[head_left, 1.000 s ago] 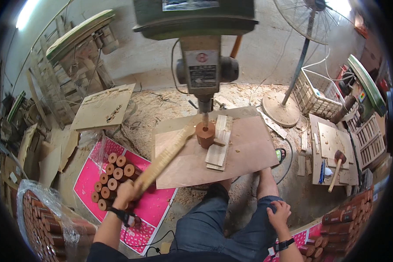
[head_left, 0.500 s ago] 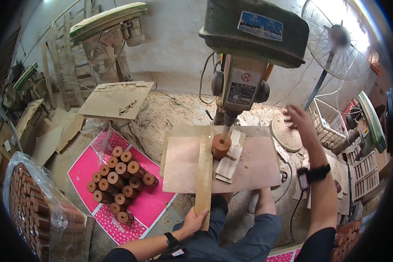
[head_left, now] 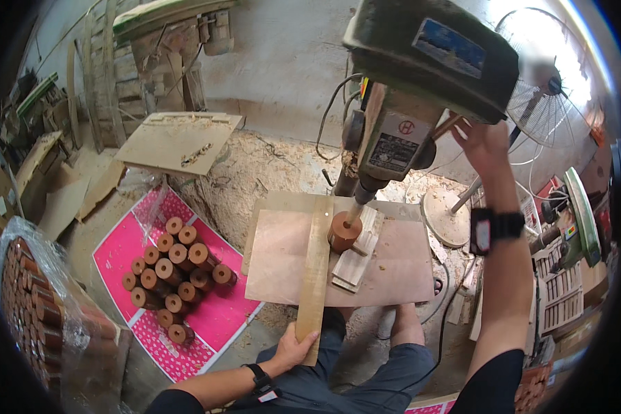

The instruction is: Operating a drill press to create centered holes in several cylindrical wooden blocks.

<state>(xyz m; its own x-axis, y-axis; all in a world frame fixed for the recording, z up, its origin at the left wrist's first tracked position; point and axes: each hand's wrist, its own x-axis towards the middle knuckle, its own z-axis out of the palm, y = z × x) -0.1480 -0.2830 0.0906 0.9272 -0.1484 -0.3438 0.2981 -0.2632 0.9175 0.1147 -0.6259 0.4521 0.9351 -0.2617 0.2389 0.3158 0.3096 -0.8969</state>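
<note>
My left hand (head_left: 294, 347) is closed around the near end of a long flat wooden strip (head_left: 314, 279), which lies across the drill press table (head_left: 272, 259). Against the strip's right side stands a brown wooden cylinder (head_left: 343, 233). The drill bit (head_left: 355, 212) points down at the hole in its top. Pale wooden pieces (head_left: 357, 265) rest beside the cylinder on the right. Up by the green-topped drill press (head_left: 400, 134), my right hand (head_left: 483, 146) is raised with fingers apart. Its fingertips are at the feed handle (head_left: 447, 127).
Several brown cylinders (head_left: 164, 269) stand on a pink sheet (head_left: 221, 303) on the floor at left. A plastic-wrapped stack of cylinders (head_left: 34, 310) is at far left. A fan (head_left: 545, 103) stands behind at right. Sawdust (head_left: 255, 165) covers the floor behind the table.
My right hand has risen from beside the drill press to its feed handle. My left hand still holds the strip. The whole view has shifted and tilted slightly.
</note>
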